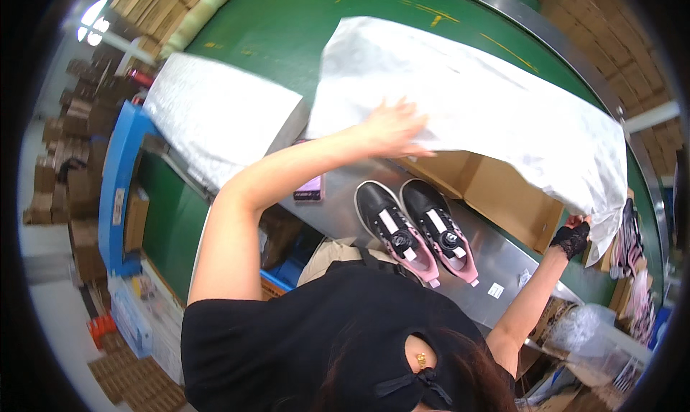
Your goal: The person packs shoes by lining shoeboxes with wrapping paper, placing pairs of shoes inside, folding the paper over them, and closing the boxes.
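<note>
A large sheet of white wrapping paper [460, 89] spreads over an open brown cardboard box [496, 189] and hides most of its inside. My left hand [395, 128] reaches across to the sheet near its middle; the fingers are spread and slightly blurred. At the sheet's right corner, my right hand [573, 237], in a black lace glove, pinches the bunched paper. A pair of black and pink sneakers [410, 229] with dial fasteners stands on the metal worktop between my body and the box.
Left of the sheet lies a stack of white paper [223, 110]. A phone-like pink-screened device [309, 189] is near my left forearm. A blue frame [118, 189] stands at far left. Beyond runs a green surface [287, 24]; shoes [631, 247] lie at right.
</note>
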Available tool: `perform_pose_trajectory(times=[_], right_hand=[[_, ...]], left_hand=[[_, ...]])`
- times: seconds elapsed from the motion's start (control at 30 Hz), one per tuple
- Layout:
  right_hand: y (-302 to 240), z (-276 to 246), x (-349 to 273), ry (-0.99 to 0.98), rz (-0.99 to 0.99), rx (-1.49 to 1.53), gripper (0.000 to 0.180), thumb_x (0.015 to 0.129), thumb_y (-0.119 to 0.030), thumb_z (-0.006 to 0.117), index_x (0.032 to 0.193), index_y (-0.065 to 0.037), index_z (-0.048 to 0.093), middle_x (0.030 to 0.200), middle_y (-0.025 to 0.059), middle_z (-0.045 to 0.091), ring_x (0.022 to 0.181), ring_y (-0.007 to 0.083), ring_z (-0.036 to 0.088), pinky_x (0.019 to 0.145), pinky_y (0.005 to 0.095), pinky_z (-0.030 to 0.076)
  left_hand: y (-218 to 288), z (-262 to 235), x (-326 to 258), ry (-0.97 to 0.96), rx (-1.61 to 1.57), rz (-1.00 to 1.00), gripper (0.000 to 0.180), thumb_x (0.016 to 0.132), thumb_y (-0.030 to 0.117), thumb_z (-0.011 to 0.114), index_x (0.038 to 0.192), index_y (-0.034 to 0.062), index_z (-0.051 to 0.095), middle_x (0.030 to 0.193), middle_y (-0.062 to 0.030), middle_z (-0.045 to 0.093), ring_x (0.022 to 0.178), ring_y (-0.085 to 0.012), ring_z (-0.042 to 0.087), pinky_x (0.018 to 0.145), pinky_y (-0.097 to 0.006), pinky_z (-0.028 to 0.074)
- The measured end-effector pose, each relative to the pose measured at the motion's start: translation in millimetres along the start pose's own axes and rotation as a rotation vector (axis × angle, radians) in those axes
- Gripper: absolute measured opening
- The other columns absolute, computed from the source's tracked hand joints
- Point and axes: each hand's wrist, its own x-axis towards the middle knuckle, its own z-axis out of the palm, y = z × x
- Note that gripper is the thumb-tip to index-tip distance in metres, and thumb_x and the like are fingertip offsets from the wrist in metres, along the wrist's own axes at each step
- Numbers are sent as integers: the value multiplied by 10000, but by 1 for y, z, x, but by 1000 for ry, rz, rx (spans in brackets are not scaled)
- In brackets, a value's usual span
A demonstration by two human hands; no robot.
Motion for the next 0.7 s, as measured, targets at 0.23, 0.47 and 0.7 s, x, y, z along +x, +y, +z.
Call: perform_pose_trajectory(times=[0.23, 0.47, 0.7], right_hand=[[4, -139, 34, 179, -4, -199, 204, 757, -122, 641, 791, -45, 455, 584, 57, 480, 519, 150, 502, 425, 243, 360], [-21, -65, -178, -475, -525, -1224, 452, 737, -155, 630, 1129, -9, 459, 1038, 109, 529, 949, 243, 507, 831, 320, 389], [28, -30, -346, -1351, -957, -1487, 133, 625, -186, 575, 701, -76, 573, 745, 49, 580, 823, 202, 530, 671, 384, 393]], left_hand=[[-105, 58, -23, 302, -215, -660, 799, 714, 617, 514, 1251, 44, 367, 1304, -206, 308, 1199, -337, 319, 934, -560, 245], [-132, 89, 9, 82, -1540, -1049, 764, 657, 511, 663, 1125, -57, 459, 1081, -178, 530, 985, -236, 523, 805, -385, 426], [-56, 116, 36, 274, -1646, -883, 471, 785, 282, 616, 1077, -63, 487, 1013, -116, 568, 876, -172, 546, 723, -300, 448]])
